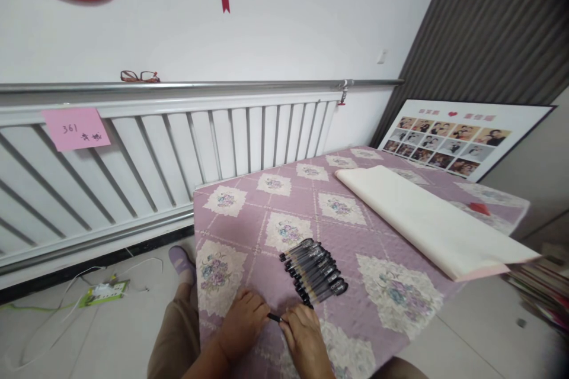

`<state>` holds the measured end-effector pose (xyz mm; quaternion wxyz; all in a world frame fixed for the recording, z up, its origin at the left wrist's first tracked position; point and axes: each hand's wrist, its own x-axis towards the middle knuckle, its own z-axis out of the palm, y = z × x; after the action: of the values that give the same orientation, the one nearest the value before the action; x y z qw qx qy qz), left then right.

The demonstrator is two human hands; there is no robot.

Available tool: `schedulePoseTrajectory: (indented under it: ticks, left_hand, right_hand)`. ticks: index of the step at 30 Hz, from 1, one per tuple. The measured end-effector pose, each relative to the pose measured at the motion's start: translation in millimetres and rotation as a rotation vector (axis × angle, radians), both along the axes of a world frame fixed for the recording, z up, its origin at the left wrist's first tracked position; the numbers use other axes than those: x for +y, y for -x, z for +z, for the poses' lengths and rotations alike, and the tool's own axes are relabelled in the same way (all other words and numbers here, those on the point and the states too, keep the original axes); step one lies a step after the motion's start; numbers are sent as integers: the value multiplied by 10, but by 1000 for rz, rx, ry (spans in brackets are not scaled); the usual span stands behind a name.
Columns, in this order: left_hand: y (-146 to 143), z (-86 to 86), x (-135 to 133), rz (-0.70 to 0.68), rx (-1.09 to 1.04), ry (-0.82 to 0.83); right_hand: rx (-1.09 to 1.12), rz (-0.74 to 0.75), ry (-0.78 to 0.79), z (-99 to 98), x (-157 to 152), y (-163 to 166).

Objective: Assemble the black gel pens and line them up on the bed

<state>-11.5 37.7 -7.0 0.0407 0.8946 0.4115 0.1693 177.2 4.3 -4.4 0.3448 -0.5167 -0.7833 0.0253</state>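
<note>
Close to the near edge of the table, my left hand point(245, 315) is closed around one end of a black pen point(274, 317). My right hand point(304, 331) pinches the other end, so only a short dark stretch shows between the two hands. The rest of this pen is hidden by my fingers. Just beyond my right hand lies a row of several black gel pens point(313, 272), side by side with their caps on. Some of their near ends come close to my right fingertips.
A purple flowered tablecloth point(249, 219) covers the table. On its right lies a folded cream sheet point(413, 213), with a small red item point(479, 208) beyond. A photo board point(448, 136) leans behind. A white radiator point(249, 136) borders the far side; a power strip point(104, 292) lies on the floor.
</note>
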Motion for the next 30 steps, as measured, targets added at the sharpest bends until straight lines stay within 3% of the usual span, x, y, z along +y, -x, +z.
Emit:
schedulePoseTrajectory:
  ticks: [9,19,30]
  left_hand:
    - [-11,36,-4,4,-19,13]
    - [10,-15,-1,16,-43,-29]
    - [6,-2,2,20,-28,-44]
  right_hand:
    - [-10,7,1,-17,7,-13]
    - [-19,-7,44,120,-11,-2]
    - [-2,-14,43,89,-21,6]
